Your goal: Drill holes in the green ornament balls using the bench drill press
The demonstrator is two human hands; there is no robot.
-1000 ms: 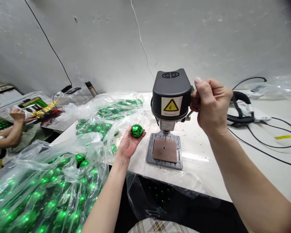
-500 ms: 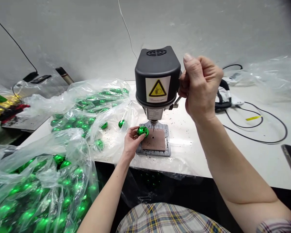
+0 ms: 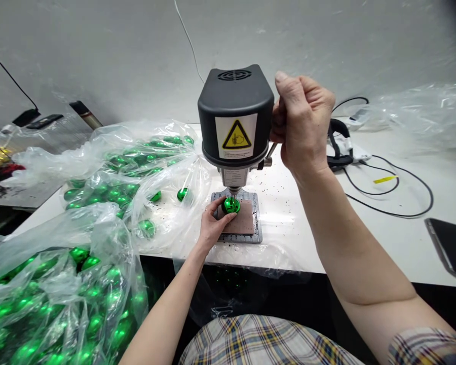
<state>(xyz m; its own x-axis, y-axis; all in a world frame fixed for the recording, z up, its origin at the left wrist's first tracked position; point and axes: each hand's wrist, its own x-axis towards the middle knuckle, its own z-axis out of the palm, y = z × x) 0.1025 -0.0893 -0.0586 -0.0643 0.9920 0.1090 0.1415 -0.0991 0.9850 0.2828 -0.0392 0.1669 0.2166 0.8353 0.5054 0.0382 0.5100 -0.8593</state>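
Thumb and fingers of my left hand (image 3: 213, 223) are closed round a shiny green ball (image 3: 232, 205). The ball is under the chuck of a small black drill press (image 3: 235, 111), over a brown board (image 3: 243, 221) on the grey slotted base (image 3: 257, 232). Whether the bit touches the ball I cannot tell. My right hand (image 3: 306, 121) is in a fist, raised at the machine's right side, wrapped round the feed lever (image 3: 272, 152); most of the lever is hidden by the fingers. A yellow warning sticker is on the machine's front.
Clear plastic bags (image 3: 114, 253) full of green balls lie at left, with a few loose balls (image 3: 183, 194) nearby. Dark specks dot the white table (image 3: 285, 228). On the right are a black-and-white strapped device (image 3: 340, 144), a looped cable (image 3: 429, 203) and a phone (image 3: 450, 248).
My left hand has brought the green ball rightward over the board, beneath the chuck. My right hand stays on the lever. The whole view has shifted slightly.
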